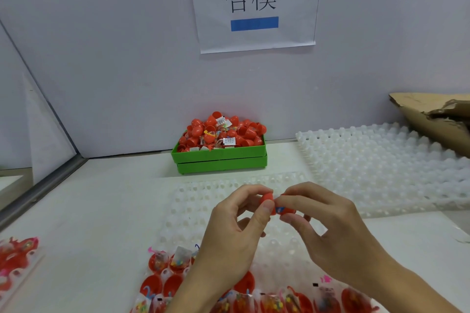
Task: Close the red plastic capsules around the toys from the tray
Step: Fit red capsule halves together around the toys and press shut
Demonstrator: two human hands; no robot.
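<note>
Head view: the left hand pinches one capsule half, the right hand pinches the other half. The halves meet between the fingertips, axis running hand to hand, a toy showing at the seam; closing likely needs an inward press.

— What's behind your bench?

— You face a pale lilac-grey wall with a white paper sign taped to it, printed with two black characters above a blue bar.

— And to your sides?

— On your left a slanted panel meets the wall above a grey metal strip. On your right, torn brown cardboard leans in the corner. You work on a white tabletop under even, soft light.
</note>
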